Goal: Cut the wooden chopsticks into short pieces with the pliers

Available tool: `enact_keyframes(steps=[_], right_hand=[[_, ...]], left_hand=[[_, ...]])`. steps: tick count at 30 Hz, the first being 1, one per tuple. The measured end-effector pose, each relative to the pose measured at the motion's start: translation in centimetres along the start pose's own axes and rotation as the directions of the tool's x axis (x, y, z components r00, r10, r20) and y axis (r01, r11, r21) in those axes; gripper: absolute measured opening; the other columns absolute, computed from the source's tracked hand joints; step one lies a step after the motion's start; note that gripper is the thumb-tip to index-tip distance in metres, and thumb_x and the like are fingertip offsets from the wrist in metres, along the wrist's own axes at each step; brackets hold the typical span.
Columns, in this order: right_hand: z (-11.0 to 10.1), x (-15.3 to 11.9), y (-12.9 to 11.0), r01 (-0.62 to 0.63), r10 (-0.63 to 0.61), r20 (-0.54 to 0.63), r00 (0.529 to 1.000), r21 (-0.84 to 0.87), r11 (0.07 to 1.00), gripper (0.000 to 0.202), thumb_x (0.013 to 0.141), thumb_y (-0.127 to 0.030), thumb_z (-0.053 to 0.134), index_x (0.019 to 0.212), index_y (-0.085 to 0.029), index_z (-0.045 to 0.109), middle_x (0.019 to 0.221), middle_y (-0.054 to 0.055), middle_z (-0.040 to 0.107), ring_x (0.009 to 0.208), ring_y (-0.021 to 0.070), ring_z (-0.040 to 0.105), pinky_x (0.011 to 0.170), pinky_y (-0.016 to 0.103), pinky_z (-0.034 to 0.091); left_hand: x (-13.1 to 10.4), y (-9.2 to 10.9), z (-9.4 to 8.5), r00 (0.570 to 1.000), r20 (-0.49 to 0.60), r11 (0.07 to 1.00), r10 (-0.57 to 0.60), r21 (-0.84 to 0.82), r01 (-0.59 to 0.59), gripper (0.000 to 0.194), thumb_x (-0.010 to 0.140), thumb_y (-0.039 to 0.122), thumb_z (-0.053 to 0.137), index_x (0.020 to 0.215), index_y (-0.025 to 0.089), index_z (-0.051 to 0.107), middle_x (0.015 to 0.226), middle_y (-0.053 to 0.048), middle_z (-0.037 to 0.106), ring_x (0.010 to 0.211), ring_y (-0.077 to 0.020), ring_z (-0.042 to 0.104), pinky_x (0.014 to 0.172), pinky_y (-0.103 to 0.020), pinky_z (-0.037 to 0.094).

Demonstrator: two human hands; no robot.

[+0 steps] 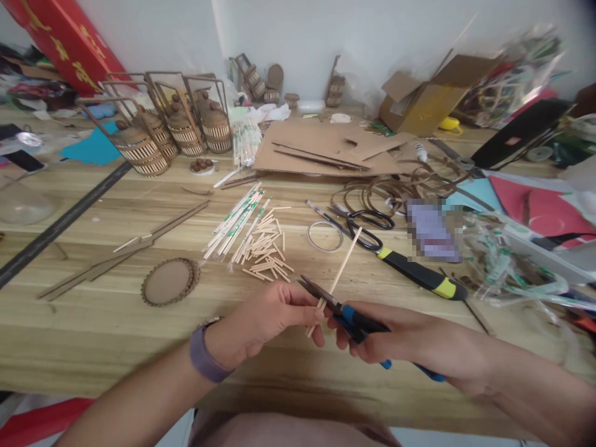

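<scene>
Between thumb and fingers, my left hand pinches the lower end of a thin wooden chopstick, which slants up to the right. A second short stick end seems to lie beside it in the pinch. My right hand is closed around blue-and-black handled scissors. Their dark blades are apart and sit across the chopstick, just above my left fingertips. Just beyond my left hand lies a pile of short cut stick pieces. Several chopsticks in green-printed wrappers rest beside the pile.
A round cardboard disc with a ridged rim lies left. Black-handled scissors, a ring and a yellow-black utility knife lie right. Behind stand small lidded baskets with tall handles, cardboard sheets and an open box.
</scene>
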State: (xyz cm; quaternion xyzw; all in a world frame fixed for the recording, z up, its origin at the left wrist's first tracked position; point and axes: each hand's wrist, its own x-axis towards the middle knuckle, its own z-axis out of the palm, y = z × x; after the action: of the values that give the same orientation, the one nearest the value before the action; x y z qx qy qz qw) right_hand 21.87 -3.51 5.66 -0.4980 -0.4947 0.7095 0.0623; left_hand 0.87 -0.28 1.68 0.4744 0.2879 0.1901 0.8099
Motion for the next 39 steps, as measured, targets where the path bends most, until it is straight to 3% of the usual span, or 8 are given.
enact_keyframes(steps=[11, 20, 25, 29, 34, 39], right_hand=[[0.8, 0.8, 0.5, -0.029, 0.009, -0.121, 0.993, -0.168, 0.985, 0.026, 0.061, -0.021, 0.055, 0.087, -0.019, 0.056, 0.084, 0.000, 0.054, 0.082, 0.0182, 0.050, 0.072, 0.031, 0.038], [1.1, 1.1, 1.6, -0.061, -0.034, -0.239, 0.970, -0.380, 0.923, 0.016, 0.069, -0.018, 0.050, 0.084, -0.021, 0.054, 0.074, -0.001, 0.052, 0.072, 0.0173, 0.046, 0.066, 0.031, 0.037], [0.7, 1.1, 0.8, 0.051, -0.071, -0.118, 0.991, -0.165, 0.985, 0.028, 0.065, -0.022, 0.053, 0.092, -0.019, 0.058, 0.088, 0.002, 0.057, 0.083, 0.0187, 0.049, 0.071, 0.030, 0.039], [0.6, 0.9, -0.1, 0.051, -0.049, -0.045, 0.998, 0.039, 0.998, 0.037, 0.062, -0.022, 0.055, 0.098, -0.017, 0.061, 0.093, 0.004, 0.059, 0.089, 0.0203, 0.052, 0.070, 0.030, 0.040], [0.7, 1.0, -0.3, 0.050, -0.049, -0.029, 0.998, 0.045, 0.998, 0.037, 0.062, -0.022, 0.057, 0.098, -0.017, 0.062, 0.087, 0.003, 0.058, 0.084, 0.0193, 0.051, 0.068, 0.030, 0.040], [0.7, 1.0, -0.2, 0.030, -0.031, -0.064, 0.997, -0.010, 0.999, 0.027, 0.064, -0.024, 0.057, 0.091, -0.018, 0.059, 0.087, 0.002, 0.056, 0.084, 0.0183, 0.051, 0.070, 0.030, 0.039]], left_hand=[[0.0, 0.0, 0.0, 0.998, -0.065, 0.996, 0.011, 0.089, -0.005, 0.032, 0.074, 0.041, 0.069, 0.057, 0.014, 0.066, 0.073, -0.003, 0.066, 0.081, -0.0182, 0.059, 0.085, -0.029, 0.040], [0.1, -0.6, -0.2, 0.998, -0.059, 0.995, 0.013, 0.097, -0.008, 0.034, 0.075, 0.045, 0.068, 0.059, 0.015, 0.066, 0.075, -0.004, 0.068, 0.086, -0.0197, 0.059, 0.088, -0.029, 0.039], [0.2, -0.7, -0.3, 0.998, -0.006, 0.996, 0.067, 0.060, -0.067, 0.032, 0.081, 0.039, 0.063, 0.061, 0.014, 0.062, 0.075, -0.004, 0.067, 0.080, -0.0167, 0.059, 0.081, -0.027, 0.041], [0.3, -0.6, -0.3, 0.998, -0.013, 0.998, 0.058, -0.002, -0.058, 0.032, 0.080, 0.043, 0.064, 0.066, 0.014, 0.060, 0.065, -0.001, 0.062, 0.073, -0.0157, 0.059, 0.077, -0.028, 0.040], [0.3, -0.9, -0.3, 0.998, -0.062, 1.000, 0.005, 0.005, -0.005, 0.031, 0.078, 0.045, 0.065, 0.077, 0.013, 0.064, 0.064, -0.001, 0.060, 0.072, -0.0171, 0.057, 0.077, -0.030, 0.038], [0.2, -0.8, -0.3, 0.997, -0.080, 1.000, -0.004, 0.011, 0.005, 0.032, 0.076, 0.046, 0.066, 0.076, 0.014, 0.063, 0.062, 0.001, 0.059, 0.068, -0.0145, 0.052, 0.073, -0.028, 0.035]])
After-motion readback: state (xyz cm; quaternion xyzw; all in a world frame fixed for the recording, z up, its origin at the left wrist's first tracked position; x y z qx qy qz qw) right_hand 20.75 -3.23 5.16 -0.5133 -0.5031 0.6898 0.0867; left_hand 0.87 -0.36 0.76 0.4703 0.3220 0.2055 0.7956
